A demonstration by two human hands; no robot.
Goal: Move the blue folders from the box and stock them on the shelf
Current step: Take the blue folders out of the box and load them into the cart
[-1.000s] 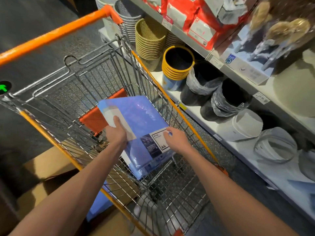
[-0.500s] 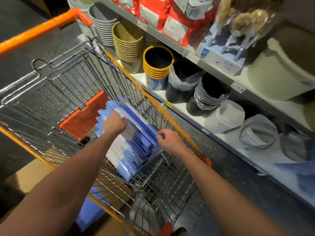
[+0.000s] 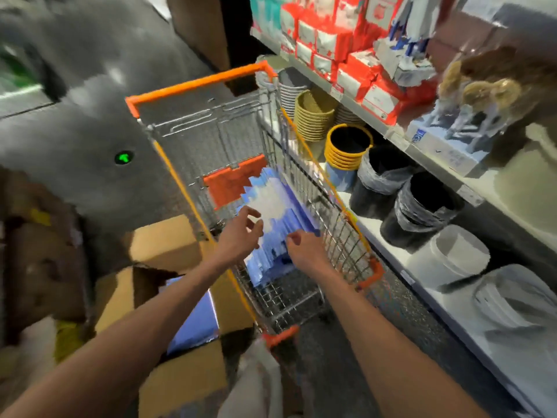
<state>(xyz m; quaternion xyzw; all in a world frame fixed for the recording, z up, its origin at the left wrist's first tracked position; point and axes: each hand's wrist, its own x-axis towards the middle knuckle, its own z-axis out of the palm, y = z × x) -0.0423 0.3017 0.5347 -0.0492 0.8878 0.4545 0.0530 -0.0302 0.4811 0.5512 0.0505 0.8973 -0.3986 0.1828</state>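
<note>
A stack of blue folders [image 3: 278, 211] leans inside the wire shopping cart [image 3: 328, 212], against its right side. My left hand [image 3: 241, 233] hovers just over the stack's near left edge with fingers spread, holding nothing. My right hand [image 3: 304, 247] is at the stack's near right corner with loosely curled fingers; no grip on the folders shows. More blue folders [image 3: 193, 315] lie in the open cardboard box [image 3: 184, 384] on the floor left of the cart. The shelf [image 3: 388, 251] runs along the right. The picture is blurred.
The cart has an orange handle [image 3: 199, 82] and an orange seat flap [image 3: 235, 182]. Stacked baskets [image 3: 313, 116], yellow-rimmed bins [image 3: 346, 146] and black bins [image 3: 422, 206] fill the lower shelf; red packs [image 3: 355, 64] sit above. More cardboard boxes [image 3: 162, 239] stand left of the cart.
Both hands have let go of the folder stack, which now rests in the cart, and have drawn back a little. My view has pulled back and up.
</note>
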